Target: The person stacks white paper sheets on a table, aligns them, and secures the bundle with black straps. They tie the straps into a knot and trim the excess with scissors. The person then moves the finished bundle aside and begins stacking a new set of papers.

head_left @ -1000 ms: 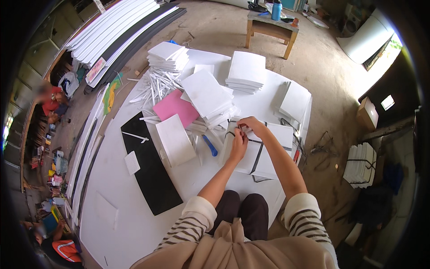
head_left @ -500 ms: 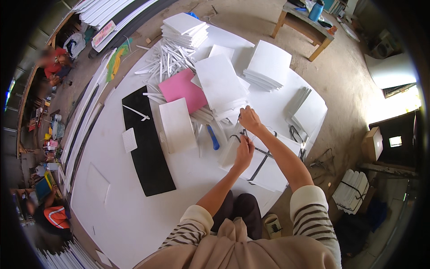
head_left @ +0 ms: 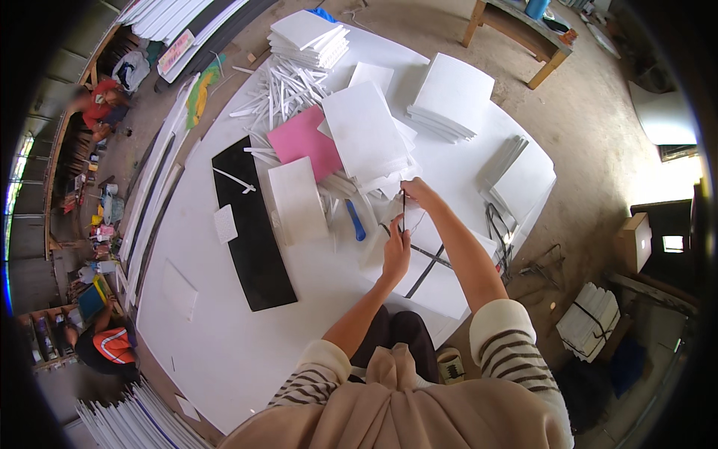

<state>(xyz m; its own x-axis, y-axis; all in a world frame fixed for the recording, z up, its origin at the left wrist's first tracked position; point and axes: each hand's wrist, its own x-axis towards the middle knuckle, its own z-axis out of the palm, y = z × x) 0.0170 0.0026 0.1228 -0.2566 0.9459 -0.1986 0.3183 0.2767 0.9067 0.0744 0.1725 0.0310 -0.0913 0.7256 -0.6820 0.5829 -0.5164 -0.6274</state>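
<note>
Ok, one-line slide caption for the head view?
Both hands, left hand and right hand, hold a thin dark strip over white sheets.

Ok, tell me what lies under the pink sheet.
The pink sheet rests on loose white strips and the big white board. A white panel overlaps its right edge; anything beneath stays hidden.

Thin dark strip (head_left: 403, 211): pinched between both hands, too slim to identify.
Blue-handled tool (head_left: 355, 219): tip hidden under white sheets.
Wooden bench (head_left: 521, 26): cut off at top.

pink sheet (head_left: 303, 142) | black panel (head_left: 250, 232) | blue cutter (head_left: 356, 220) | striped sleeves (head_left: 508, 348)
</note>
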